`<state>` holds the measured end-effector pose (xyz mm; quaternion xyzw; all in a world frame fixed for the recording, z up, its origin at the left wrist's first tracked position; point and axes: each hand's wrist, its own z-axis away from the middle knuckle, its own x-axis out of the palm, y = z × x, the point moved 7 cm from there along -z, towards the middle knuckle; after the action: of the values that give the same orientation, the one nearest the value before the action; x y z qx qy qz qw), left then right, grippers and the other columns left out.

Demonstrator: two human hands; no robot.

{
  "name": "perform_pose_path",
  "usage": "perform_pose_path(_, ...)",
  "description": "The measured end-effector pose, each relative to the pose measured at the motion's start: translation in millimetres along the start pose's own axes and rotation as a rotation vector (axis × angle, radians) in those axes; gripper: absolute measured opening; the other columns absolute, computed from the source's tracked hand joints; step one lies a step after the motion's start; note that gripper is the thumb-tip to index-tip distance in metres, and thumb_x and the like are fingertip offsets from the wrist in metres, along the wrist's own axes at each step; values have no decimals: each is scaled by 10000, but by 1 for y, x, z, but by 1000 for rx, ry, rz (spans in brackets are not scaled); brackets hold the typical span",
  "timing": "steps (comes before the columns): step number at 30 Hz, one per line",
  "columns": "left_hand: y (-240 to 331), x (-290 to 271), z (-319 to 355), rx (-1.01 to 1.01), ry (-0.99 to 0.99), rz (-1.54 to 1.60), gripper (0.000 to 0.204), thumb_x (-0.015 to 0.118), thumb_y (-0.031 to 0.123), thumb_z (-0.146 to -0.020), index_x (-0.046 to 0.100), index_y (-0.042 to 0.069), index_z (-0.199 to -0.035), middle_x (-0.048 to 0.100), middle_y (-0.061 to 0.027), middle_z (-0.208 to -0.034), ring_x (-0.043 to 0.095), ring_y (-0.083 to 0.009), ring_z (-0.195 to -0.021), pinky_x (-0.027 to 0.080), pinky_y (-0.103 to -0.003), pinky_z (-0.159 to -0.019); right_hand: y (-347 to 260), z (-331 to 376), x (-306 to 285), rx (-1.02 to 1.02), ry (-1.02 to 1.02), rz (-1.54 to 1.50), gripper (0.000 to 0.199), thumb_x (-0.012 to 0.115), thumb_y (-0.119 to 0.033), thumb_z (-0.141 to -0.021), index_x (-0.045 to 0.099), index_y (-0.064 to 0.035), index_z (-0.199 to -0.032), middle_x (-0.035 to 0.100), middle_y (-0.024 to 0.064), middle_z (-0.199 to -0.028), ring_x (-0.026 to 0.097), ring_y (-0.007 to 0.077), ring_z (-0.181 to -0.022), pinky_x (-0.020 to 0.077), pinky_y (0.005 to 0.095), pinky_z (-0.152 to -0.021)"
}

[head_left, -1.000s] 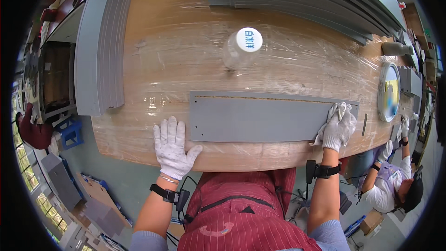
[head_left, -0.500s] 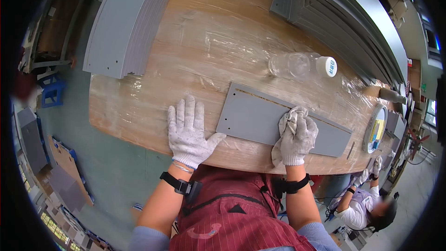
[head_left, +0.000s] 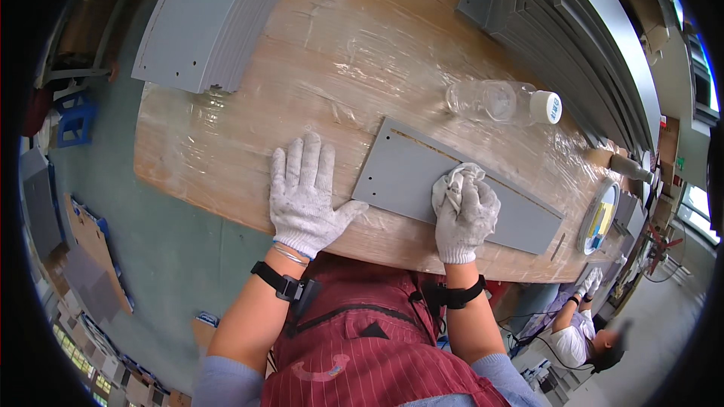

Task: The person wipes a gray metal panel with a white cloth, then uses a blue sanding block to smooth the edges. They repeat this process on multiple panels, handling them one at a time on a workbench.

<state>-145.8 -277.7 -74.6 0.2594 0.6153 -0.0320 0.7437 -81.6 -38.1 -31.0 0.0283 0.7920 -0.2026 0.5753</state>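
Observation:
A flat grey board (head_left: 407,173) with small holes at its left end and a brownish strip along its far edge lies on the film-covered table (head_left: 302,53). My right hand (head_left: 467,218), in a white knit glove, presses a bunched whitish rag (head_left: 452,185) onto the middle of this board. My left hand (head_left: 305,196), gloved too, rests flat on the table with fingers spread. Its thumb tip comes close to the board's near left corner; whether they touch I cannot tell. Beyond the board lies a clear plastic bottle (head_left: 498,102) with a white cap, on its side.
Stacks of grey boards stand at the far left (head_left: 204,15) and far right (head_left: 588,38). A round white-rimmed container (head_left: 599,215) with yellow and blue items sits at the table's right end. Another person (head_left: 584,332) works at the right. A blue stool (head_left: 74,117) stands left.
My right hand and the rag have slid a little leftward over the board. My left hand stays flat beside the board. The whole view has shifted slightly.

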Motion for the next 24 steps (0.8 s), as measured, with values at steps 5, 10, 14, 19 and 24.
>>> perform_pose_path(5,6,-3,-2,176,123,11,658,701,359,-809,568,5,-1347,490,-216,-1476,424,-397,-1393,234,-566,-1204,-116,29,35,-305,-445,-320,367,763,-190,-711,713,-117,-1067,646,84,-1068,605,322,-933,489,458,-836)
perform_pose_path(10,3,-8,8,192,158,103,461,598,203,-894,597,21,-1318,544,-184,-1436,457,-378,-1376,253,-547,-1206,-2,45,-4,-42,-484,-375,226,743,-180,-799,736,-81,-1002,689,122,-953,655,312,-858,522,427,-731)
perform_pose_path(14,2,-7,7,175,193,71,448,552,211,-947,577,21,-1352,548,-175,-1443,470,-371,-1370,253,-537,-1206,72,19,-10,172,81,-188,257,768,-204,-815,728,-57,-1022,647,140,-707,604,305,-565,470,423,-495)
perform_pose_path(19,31,10,-29,131,238,57,464,541,230,-951,557,50,-1380,521,-151,-1478,450,-349,-1387,241,-537,-1209,-75,0,30,-175,-235,-243,405,731,-237,-741,668,-139,-1129,628,61,-1128,617,260,-949,486,444,-816)
perform_pose_path(24,34,13,-28,150,228,-17,452,463,239,-1000,533,48,-1404,482,-165,-1502,393,-358,-1419,212,-549,-1212,46,63,-22,-116,33,-164,413,755,-180,-684,723,-111,-1089,671,65,-1045,663,257,-826,517,410,-708)
